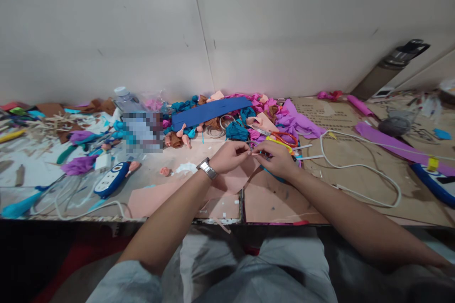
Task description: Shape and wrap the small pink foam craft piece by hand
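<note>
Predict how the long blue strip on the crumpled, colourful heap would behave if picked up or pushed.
The blue strip is probably light, since it looks thin. It may be fairly stiff, as it lies almost flat across the uneven heap. Pushed, it would likely slide rather than roll, given its flat shape.

What appears to be a craft workshop: a long, cluttered worktable (121,192) stands against a plain pale wall (142,33), its right side spread with printed brown cardboard (366,156). Crumpled purple paper (296,120), a blue strip (211,112) and orange-handled scissors (278,133) crowd the middle; pale slivers (37,124) litter the far left, beyond a blue-and-white power strip (112,179).
</note>
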The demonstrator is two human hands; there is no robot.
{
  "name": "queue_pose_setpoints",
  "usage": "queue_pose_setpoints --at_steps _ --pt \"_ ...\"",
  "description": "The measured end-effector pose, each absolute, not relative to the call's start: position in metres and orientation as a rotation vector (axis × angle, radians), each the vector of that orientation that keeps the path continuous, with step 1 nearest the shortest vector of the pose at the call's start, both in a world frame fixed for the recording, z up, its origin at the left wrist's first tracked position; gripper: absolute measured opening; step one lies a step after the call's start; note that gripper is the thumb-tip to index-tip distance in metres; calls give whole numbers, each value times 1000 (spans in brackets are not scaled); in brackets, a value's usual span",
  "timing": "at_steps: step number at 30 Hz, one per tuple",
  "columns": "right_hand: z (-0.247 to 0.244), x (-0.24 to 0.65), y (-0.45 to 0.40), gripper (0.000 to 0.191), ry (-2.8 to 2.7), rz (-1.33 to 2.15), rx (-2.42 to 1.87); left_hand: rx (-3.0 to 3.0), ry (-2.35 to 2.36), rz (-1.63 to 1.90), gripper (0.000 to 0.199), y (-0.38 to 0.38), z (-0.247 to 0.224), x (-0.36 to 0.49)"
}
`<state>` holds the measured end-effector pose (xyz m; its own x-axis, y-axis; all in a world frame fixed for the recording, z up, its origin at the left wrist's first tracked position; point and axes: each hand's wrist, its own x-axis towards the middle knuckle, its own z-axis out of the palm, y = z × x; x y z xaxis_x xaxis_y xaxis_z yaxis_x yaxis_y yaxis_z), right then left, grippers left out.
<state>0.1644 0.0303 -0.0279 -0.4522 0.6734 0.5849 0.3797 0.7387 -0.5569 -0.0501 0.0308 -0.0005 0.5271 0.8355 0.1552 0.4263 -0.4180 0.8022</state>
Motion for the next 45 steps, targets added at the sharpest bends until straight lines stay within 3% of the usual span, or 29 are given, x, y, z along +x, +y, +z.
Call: queue_pose_setpoints --at_steps 45 --pt "-25 165 29 7 -2097 408 -763 2123 1024 711 27 28 3 -47"
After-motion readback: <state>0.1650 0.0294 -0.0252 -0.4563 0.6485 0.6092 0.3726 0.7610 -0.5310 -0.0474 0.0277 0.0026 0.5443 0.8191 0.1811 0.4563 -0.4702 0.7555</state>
